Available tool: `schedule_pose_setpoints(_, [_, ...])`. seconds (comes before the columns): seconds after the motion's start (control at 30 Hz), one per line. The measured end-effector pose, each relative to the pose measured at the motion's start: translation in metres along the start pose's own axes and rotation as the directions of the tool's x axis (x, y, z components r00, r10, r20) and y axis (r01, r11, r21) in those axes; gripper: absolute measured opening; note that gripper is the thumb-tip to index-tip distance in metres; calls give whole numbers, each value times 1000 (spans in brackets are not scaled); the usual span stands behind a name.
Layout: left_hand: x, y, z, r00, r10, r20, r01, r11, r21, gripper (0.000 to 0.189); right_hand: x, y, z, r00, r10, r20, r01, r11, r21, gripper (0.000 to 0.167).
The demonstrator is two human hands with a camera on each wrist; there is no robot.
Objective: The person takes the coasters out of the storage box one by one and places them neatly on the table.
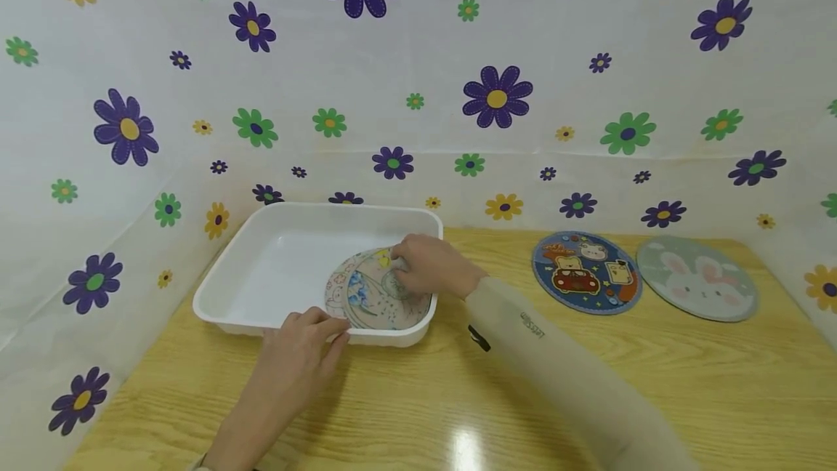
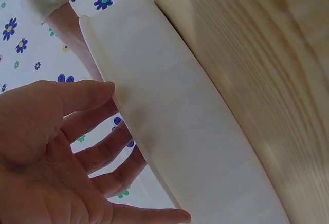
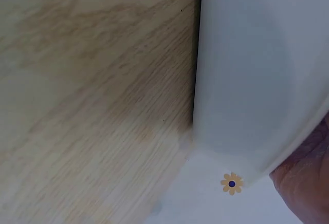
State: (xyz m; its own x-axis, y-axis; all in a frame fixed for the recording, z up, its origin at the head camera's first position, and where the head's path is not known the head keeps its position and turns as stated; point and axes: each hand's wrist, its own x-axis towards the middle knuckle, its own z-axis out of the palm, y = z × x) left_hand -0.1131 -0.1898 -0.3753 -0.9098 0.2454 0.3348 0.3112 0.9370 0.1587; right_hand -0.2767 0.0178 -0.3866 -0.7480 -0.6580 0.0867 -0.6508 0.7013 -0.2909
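A white plastic tray (image 1: 275, 260) stands on the wooden table. My left hand (image 1: 297, 355) grips its front rim; in the left wrist view, the thumb (image 2: 87, 96) rests on the outer side and the other fingers reach behind the rim. A round, pale mat (image 1: 366, 304) with blue and pink flowers lies in the tray's right end. Reaching over the tray's right side, my right hand (image 1: 434, 267) pinches this mat near its upper right edge, its fingertips partly hidden. Only part of that hand (image 3: 308, 178) shows in the right wrist view, behind the tray wall.
Two more round mats lie on the table (image 1: 458, 398) at the right: a dark blue one (image 1: 575, 282) with cartoon figures and a grey-green one (image 1: 702, 278) with a white rabbit. A white flower-printed sheet (image 1: 418, 49) hangs behind the table and along its sides.
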Motion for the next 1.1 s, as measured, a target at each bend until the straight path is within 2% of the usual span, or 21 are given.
schedule_pose_setpoints(0.17, [5, -4, 0, 1000, 13, 9, -13, 1000, -7, 10, 14, 1, 3, 998, 62, 25, -57, 986, -157, 24])
schedule_pose_setpoints(0.37, [11, -9, -1, 1000, 20, 24, -20, 1000, -19, 10, 21, -2, 9, 985, 167, 34, -149, 938, -312, 36])
schedule_pose_setpoints(0.53, [17, -13, -2, 999, 12, 41, -11, 999, -30, 11, 27, -5, 11, 978, 210, -1, -192, 895, -403, 44])
schedule_pose_setpoints(0.67, [20, -14, -3, 998, -5, 63, 7, 999, -35, 13, 29, -8, 11, 967, 255, 6, -226, 868, -441, 48])
schedule_pose_setpoints(0.8, [22, -13, -4, 996, -25, 91, 28, 999, -34, 14, 31, -9, 11, 956, 293, 23, -253, 857, -449, 50])
schedule_pose_setpoints(1.1, [22, -14, -8, 990, -67, 125, 70, 997, -13, 16, 35, -6, 14, 964, 262, -30, -245, 846, -474, 38])
